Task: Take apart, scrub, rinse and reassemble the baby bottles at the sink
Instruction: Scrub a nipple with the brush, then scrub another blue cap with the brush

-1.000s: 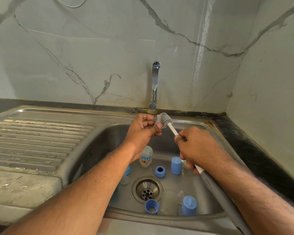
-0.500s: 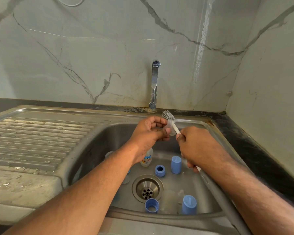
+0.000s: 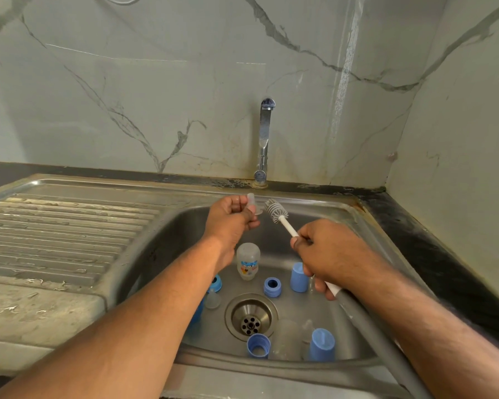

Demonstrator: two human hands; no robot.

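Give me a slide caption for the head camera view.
Left hand holds clear teat; right hand grips bottle brush over sink.

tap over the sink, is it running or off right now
Off, as far as the picture shows: no stream falls from the tap into the sink, and the drain shows no flowing water.

Lighting was soft and even, with faint glare on the wall (image 3: 340,90), wide-angle bowing at edges, and sharp focus.

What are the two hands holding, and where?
Left hand pinches a clear silicone teat around its middle. Right hand grips the white bottle brush by its handle.
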